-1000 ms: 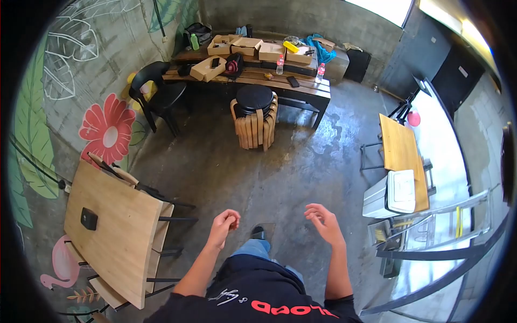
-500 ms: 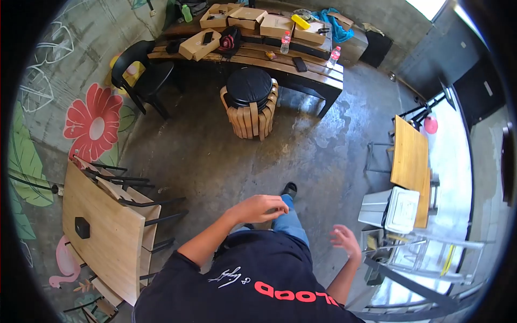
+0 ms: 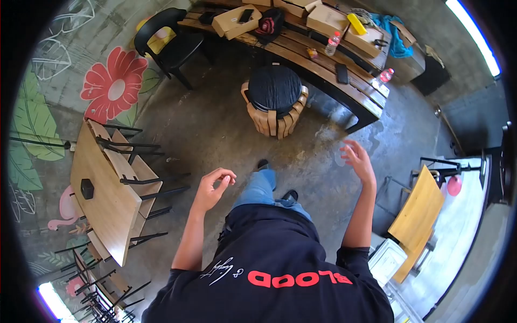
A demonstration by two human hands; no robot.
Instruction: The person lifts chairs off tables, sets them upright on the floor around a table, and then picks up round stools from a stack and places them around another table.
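Note:
My left hand [image 3: 214, 188] hangs in the air in front of my body, fingers loosely curled and thumb apart, with nothing seen in it. Raised on the other side, my right hand [image 3: 358, 160] has its fingers spread and is empty. Neither hand touches anything. Ahead of them on the floor stands a round stool [image 3: 274, 89] with a black top and bent wooden strips around it. Beyond it is a slatted wooden bench table [image 3: 301, 48] bearing a dark phone [image 3: 342, 74], plastic bottles [image 3: 333, 43], a cap [image 3: 269, 24] and cardboard boxes [image 3: 232, 22].
A black chair [image 3: 177, 46] stands by the painted wall. On the left is a light wooden table [image 3: 105, 199] with a small black box [image 3: 86, 188] and chairs along its side. To the right are a yellowish wooden table [image 3: 414, 215] and a white lidded bin [image 3: 386, 262].
My view has turned and moved nearer the stool and bench. Both hands have swung forward and up, the right one most. My feet have stepped on.

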